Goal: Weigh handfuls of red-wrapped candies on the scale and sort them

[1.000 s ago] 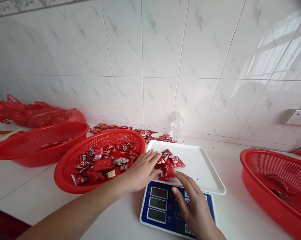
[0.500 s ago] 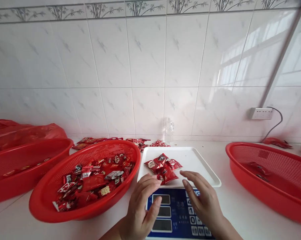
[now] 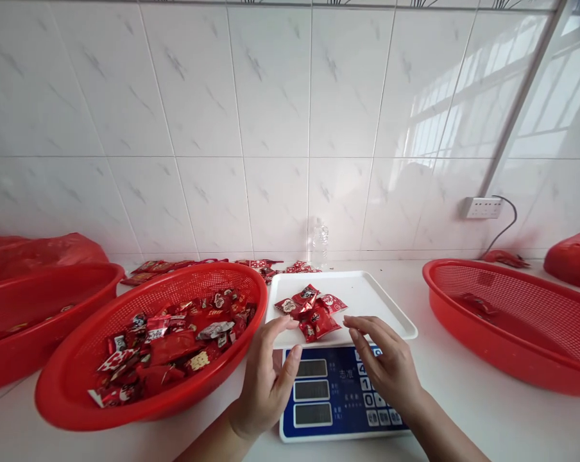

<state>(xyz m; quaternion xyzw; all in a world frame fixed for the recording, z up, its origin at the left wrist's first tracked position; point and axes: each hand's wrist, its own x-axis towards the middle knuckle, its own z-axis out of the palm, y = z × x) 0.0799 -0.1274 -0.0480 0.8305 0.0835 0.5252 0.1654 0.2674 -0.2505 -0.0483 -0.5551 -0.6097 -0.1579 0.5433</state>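
Note:
Several red snack packets (image 3: 319, 321) lie in a small heap on the white tray (image 3: 367, 292) of a scale. My left hand (image 3: 271, 372) is at the tray's front left corner, thumb and fingers apart, holding nothing. Over the right part of the blue scale panel (image 3: 345, 378) is my right hand (image 3: 389, 359), its fingers apart and nothing in them, fingertips just right of the heap. To the left, a red basket (image 3: 73, 391) holds many mixed red packets and a few silver ones.
Another red basket (image 3: 95, 289) stands at the far left before a red plastic bag (image 3: 44, 250). A third red basket (image 3: 506, 346) is on the right. Flat wrappers (image 3: 165, 266) and a clear bottle (image 3: 319, 242) lie and stand along the tiled wall. A socket (image 3: 482, 208) is at right.
The camera view has shifted down and a little to the right. My left hand has opened wider between thumb and fingers. The packets on the tray sit slightly differently.

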